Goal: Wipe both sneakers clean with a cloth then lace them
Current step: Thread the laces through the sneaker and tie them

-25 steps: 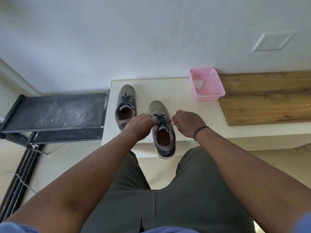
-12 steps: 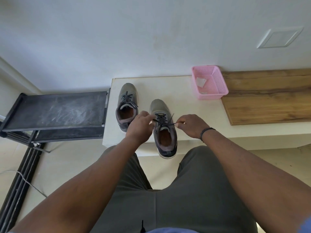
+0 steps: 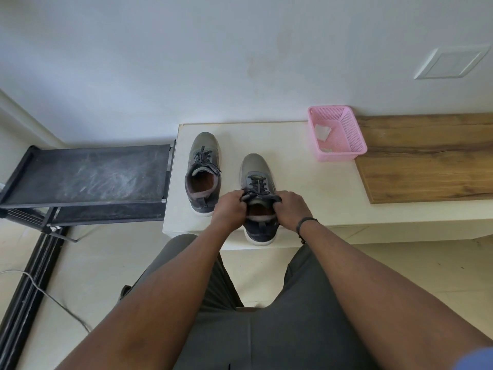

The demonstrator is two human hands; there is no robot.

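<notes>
Your left hand and right hand both curl around the collar of the near sneaker, fingers tucked by the lace ends. It sits at the front of the bench, heel past the rim. Pull toward yourself and it could slide off onto your lap. Tug the lace unevenly and the knot may slacken. The far sneaker stands just beside, apart; a stray elbow could knock it.

Grey sneakers, dark laces, white soles; pink perforated basket; cream table; brown wood-grain board.
</notes>
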